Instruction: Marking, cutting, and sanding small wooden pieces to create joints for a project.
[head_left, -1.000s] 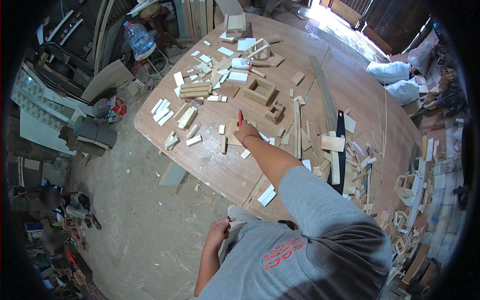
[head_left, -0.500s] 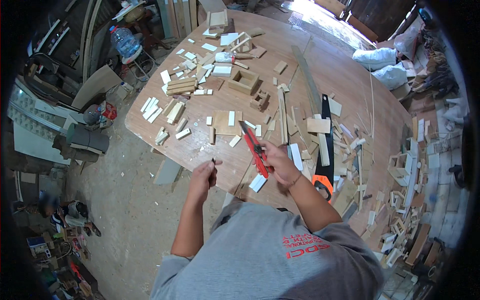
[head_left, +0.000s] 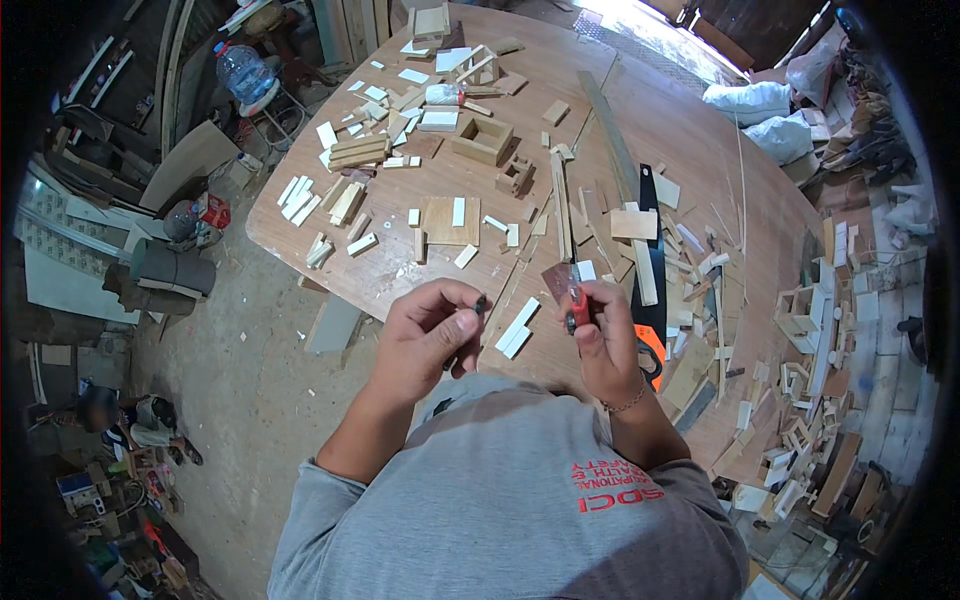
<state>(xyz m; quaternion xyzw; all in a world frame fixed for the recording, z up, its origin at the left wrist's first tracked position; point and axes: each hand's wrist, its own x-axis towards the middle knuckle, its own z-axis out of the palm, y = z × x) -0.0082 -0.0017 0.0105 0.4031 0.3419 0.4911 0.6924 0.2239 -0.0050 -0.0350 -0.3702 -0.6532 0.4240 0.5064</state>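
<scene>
My left hand (head_left: pixel 428 332) is closed round a thin dark stick, perhaps a pencil (head_left: pixel 480 303), with one end showing past the fingertips and the other below the palm. In my right hand (head_left: pixel 610 345) is a red utility knife (head_left: pixel 579 307), pointing away from me. Both hands are over the near part of the table, apart from each other. Between them lie white-faced wood strips (head_left: pixel 517 328). A reddish-brown flat piece (head_left: pixel 556 284) shows just beyond the knife. Farther off, a small plywood square (head_left: pixel 440 228) carries a white strip (head_left: pixel 459 211).
To the right lies a handsaw (head_left: pixel 647 345) with an orange handle, among wood offcuts. An open wooden box (head_left: pixel 482 139) and several small blocks cover the table's far left. A water bottle (head_left: pixel 243 72) stands on a stool. Someone sits low at the far left.
My left hand has come up and right, nearer the camera, with the dark stick. My right hand has shifted right, turning the knife more upright in view.
</scene>
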